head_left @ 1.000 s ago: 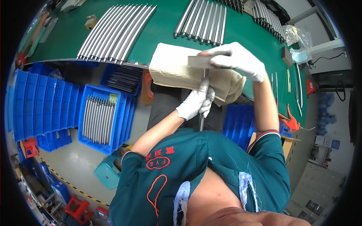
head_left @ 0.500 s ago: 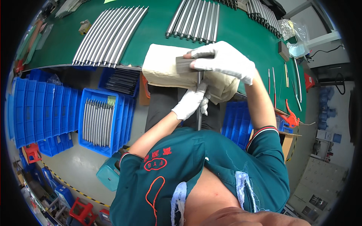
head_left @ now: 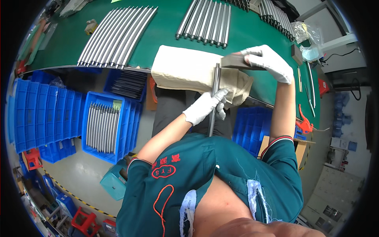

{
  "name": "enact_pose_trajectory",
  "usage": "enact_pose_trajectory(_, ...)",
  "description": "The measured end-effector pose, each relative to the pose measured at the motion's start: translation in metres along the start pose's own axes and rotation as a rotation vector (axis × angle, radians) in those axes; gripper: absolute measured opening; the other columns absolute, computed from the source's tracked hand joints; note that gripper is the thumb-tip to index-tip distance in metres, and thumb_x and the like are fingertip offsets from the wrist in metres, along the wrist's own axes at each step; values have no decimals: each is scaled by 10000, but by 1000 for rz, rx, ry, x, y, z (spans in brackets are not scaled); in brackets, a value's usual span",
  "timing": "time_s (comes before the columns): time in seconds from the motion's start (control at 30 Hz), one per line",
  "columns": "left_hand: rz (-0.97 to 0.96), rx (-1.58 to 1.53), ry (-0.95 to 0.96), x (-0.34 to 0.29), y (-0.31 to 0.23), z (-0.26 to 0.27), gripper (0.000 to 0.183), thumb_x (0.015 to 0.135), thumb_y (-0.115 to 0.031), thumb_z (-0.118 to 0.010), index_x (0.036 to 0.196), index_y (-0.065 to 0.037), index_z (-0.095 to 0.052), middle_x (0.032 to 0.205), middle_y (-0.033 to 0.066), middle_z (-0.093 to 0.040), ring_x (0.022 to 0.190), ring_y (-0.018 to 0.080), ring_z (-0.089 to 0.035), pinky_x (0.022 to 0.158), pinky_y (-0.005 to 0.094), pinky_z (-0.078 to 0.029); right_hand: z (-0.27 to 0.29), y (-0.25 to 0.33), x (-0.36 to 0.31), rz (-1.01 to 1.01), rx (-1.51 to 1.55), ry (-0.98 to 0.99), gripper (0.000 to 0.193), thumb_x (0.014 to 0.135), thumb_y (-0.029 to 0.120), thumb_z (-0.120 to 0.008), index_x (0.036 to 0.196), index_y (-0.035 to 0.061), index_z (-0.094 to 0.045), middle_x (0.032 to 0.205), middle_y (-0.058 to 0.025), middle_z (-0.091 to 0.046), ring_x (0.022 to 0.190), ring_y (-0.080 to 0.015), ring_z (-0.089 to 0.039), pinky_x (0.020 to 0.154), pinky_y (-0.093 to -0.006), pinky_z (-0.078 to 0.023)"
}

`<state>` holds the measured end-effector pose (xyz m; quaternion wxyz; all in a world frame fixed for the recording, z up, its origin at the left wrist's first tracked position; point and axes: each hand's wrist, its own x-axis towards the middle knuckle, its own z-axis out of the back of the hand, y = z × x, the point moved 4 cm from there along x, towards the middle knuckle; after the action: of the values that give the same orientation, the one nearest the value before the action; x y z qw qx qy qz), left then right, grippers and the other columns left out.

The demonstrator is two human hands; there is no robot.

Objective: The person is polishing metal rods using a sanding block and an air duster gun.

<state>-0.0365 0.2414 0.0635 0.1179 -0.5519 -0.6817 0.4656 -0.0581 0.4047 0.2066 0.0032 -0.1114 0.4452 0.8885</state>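
Note:
In a white glove, my left hand (head_left: 206,106) is wrapped round a grey metal rod (head_left: 216,81). The rod runs from close to my shirt up over a cream cloth (head_left: 183,65) folded on the table's near edge. My right hand (head_left: 272,63), gloved too, grips a dark grey rectangular block (head_left: 237,62) by its right part. The block's left end sits at the rod's far tip; whether they touch I cannot tell. Behind the cloth lies a row of shiny metal rods (head_left: 205,23), and a second row of rods (head_left: 118,37) lies farther left.
Blue crates (head_left: 47,114) stand stacked at left, beside a blue crate of rods (head_left: 103,128). On the green table (head_left: 158,33), slim tools (head_left: 300,79) and a brown block (head_left: 297,54) lie at right. A red-handled air gun (head_left: 304,123) hangs by the right edge.
My right hand has swung right with the block, off the middle of the rod to its far end. The rod's upper part now shows. My left hand has shifted slightly right and keeps its grip.

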Motion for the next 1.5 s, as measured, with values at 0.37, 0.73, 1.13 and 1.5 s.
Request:
enact_pose_trajectory(0.37,-59,139,39,2,10,3,363,885,-383,-475,783,-35,-476,526,14,-432,470,139,-519,479,287,-471,-16,12,1,104,-110,-56,400,762,366,-630,1001,46,-644,879,-64,-657,805,-122,-590,758,-240,-448)
enact_pose_trajectory(0.73,-156,325,-126,-3,1,-7,322,880,-334,-503,835,-21,-440,514,14,-435,411,118,-487,432,269,-447,-15,18,2,-36,-117,-22,428,773,439,-595,986,71,-654,924,-109,-653,833,-186,-616,782,-267,-457)
enact_pose_trajectory(1.13,-12,80,22,-1,4,-12,358,865,-372,-529,782,-26,-494,544,16,-472,448,115,-513,457,267,-454,7,-17,-32,-142,-11,-125,383,799,328,-605,1037,28,-625,827,-3,-623,761,-59,-511,705,-219,-422)
enact_pose_trajectory(1.5,-148,168,-98,-2,7,-8,293,882,-301,-512,895,-18,-440,538,14,-440,418,114,-486,429,261,-447,-8,7,-16,45,-82,-130,393,775,346,-621,1023,42,-633,889,-53,-654,802,-102,-564,760,-235,-432)
